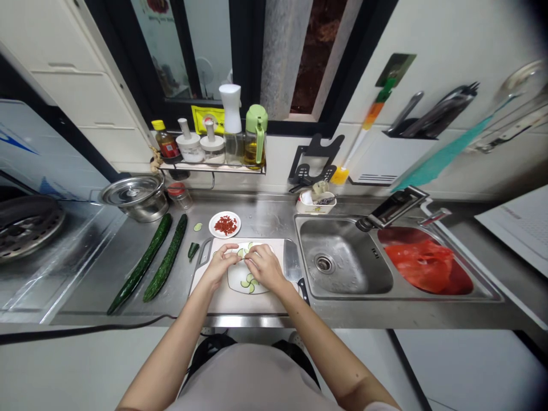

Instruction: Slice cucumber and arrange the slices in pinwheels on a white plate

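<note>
My left hand (221, 264) and my right hand (266, 267) come together over the far part of a white plate (234, 281). Thumbs and fingers of both are pinched around a thin cucumber slice (242, 253), which they partly hide. Nearer to me on the plate, several green-edged cucumber slices (249, 283) form a curved pattern. Beneath the plate lies a pale cutting board (220, 305) with a grey handle end. A knife (303, 291) with a black handle rests at the board's right side, its blade mostly hidden.
Behind the board stands a small dish (212, 228) of red berries (226, 225). Left are two whole cucumbers (143, 262), a cucumber end (193, 251), a lidded pot (139, 197) and a jar (180, 196). To the right is a sink (346, 257) with a red plastic bag (423, 262).
</note>
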`<move>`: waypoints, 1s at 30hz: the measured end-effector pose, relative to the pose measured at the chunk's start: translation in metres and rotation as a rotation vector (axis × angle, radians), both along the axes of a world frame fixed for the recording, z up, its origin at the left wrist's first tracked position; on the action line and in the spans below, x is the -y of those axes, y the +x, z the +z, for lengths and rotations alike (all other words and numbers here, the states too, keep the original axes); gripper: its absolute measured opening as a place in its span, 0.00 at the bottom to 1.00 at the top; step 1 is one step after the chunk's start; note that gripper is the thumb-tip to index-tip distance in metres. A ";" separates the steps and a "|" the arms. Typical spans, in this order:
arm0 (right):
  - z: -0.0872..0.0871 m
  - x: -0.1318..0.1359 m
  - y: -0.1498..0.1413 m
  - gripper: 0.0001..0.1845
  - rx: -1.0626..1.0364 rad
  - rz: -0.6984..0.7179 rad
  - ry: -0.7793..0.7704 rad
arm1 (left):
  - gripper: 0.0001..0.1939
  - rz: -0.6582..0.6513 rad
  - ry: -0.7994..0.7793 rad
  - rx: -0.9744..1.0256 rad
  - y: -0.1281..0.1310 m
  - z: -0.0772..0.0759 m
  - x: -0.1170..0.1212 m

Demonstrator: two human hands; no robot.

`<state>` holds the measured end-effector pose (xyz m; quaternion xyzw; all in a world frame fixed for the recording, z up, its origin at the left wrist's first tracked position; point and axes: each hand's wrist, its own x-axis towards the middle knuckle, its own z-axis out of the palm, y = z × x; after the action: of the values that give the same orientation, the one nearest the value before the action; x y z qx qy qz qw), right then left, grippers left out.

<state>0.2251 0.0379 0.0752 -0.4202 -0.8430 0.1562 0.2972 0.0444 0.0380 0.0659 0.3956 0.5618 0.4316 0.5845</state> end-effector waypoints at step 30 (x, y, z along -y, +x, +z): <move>-0.002 -0.014 -0.011 0.05 -0.051 0.053 -0.159 | 0.26 -0.050 0.186 0.042 -0.003 -0.010 -0.002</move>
<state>0.2136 0.0519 0.0733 -0.4160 -0.8308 0.2412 0.2802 0.0416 0.0398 0.0562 0.4529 0.4969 0.4753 0.5675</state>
